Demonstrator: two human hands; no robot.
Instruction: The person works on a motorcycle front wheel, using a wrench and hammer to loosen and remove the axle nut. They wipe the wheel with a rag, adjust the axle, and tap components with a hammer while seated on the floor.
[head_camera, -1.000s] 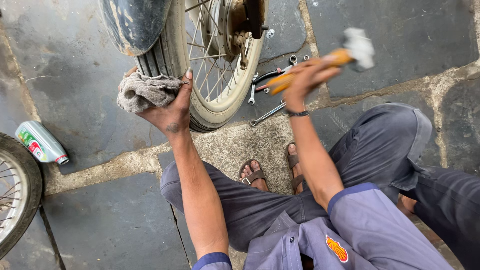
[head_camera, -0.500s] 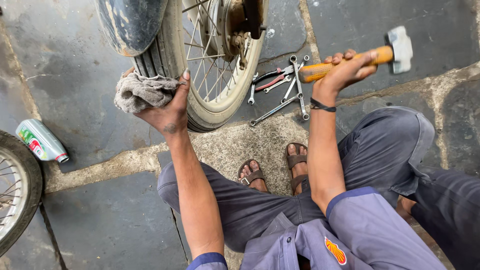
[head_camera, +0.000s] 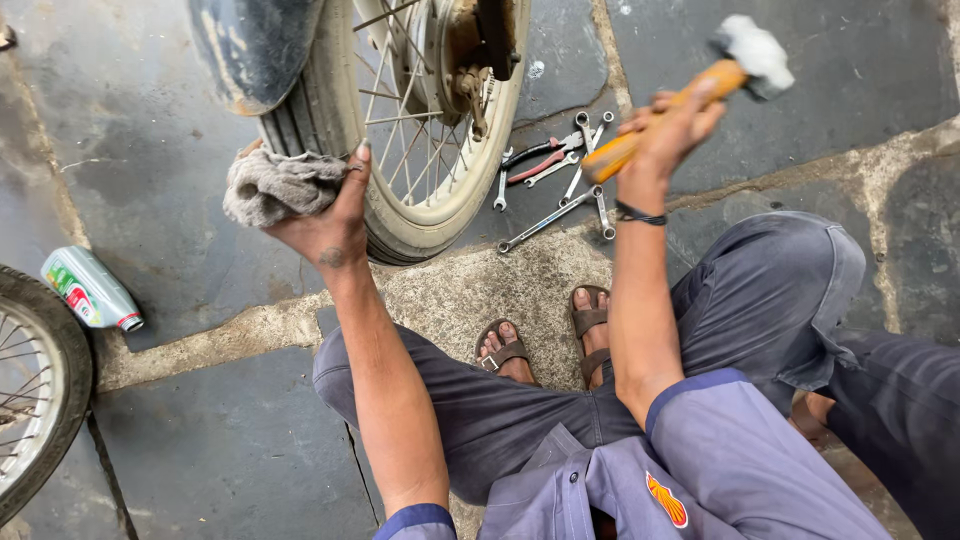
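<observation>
The left hand (head_camera: 325, 225) is pressing a grey rag (head_camera: 275, 185) against the motorbike tyre (head_camera: 400, 215) at nine o'clock, its grip pinching the cloth to keep the wheel steady. The right hand (head_camera: 665, 135) is squeezing a wooden-handled hammer (head_camera: 700, 90), raised at one o'clock above the spanners (head_camera: 560, 190) lying on the stone floor (head_camera: 200, 440).

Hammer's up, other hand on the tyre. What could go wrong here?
1. The left hand presses a rag on the tyre; a stray blow from the hammer in the right hand might hit its fingers.
2. Toes in open sandals sit near the wheel.
3. Loose wrenches underfoot could trip.
</observation>
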